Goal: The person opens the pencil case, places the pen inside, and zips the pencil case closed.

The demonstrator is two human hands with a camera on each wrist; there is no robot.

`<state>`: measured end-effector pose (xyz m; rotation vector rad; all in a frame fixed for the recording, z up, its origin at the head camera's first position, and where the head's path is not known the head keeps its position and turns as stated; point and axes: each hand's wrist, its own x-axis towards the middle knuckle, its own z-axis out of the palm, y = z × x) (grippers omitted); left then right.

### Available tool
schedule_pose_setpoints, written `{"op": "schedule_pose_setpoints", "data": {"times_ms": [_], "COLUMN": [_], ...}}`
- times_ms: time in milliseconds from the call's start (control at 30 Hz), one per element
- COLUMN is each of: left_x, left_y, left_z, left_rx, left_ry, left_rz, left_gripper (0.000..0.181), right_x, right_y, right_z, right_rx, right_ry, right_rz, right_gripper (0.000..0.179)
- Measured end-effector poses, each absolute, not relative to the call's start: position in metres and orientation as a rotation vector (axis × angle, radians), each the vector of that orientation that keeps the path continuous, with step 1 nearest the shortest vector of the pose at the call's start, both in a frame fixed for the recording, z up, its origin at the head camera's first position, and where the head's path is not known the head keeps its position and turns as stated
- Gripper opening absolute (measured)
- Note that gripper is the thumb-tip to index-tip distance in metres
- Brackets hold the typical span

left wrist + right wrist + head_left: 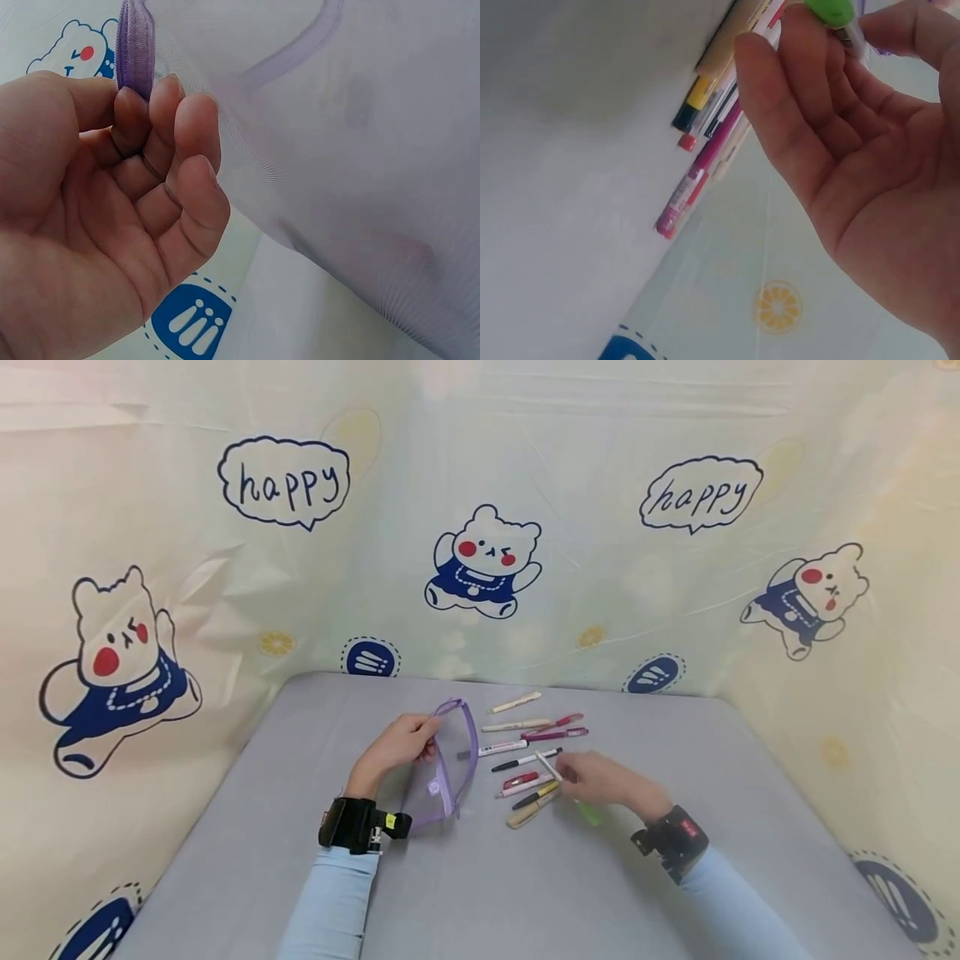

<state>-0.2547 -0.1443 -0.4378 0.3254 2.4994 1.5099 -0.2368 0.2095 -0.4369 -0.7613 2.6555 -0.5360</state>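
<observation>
My left hand [397, 745] pinches the purple zipper edge [136, 52] of a see-through mesh pouch [444, 783]. In the left wrist view the mesh spreads out to the right of the fingers, which are curled. The pouch stands tilted up from the table, left of a group of pens. My right hand [597, 778] pinches a pen [548, 766] with a white body and a green end [831, 10]. That pen is over the right side of the group, close to a yellow and black pen [536, 795] and a tan marker [531, 811].
Several more pens lie roughly side by side on the grey table [480, 893]: a cream pen [514, 702], a beige one [517, 725], a magenta one [557, 734], a white marker [504, 748] and a black and white pen [517, 762]. A printed curtain [570, 427] hangs behind.
</observation>
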Motion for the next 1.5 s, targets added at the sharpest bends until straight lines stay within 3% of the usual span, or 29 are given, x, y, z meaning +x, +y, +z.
{"op": "schedule_pose_setpoints", "data": {"times_ms": [1500], "left_x": [-0.255], "left_y": [-0.146], "left_z": [-0.437], "left_rx": [0.324], "left_ry": [2.504], "left_rz": [1.511], "left_gripper": [0.040], "right_x": [-0.275], "right_y": [0.150], "right_z": [-0.448], "right_rx": [-0.560], "right_ry": [2.256], "right_rz": [-1.295], "right_gripper": [0.038]}}
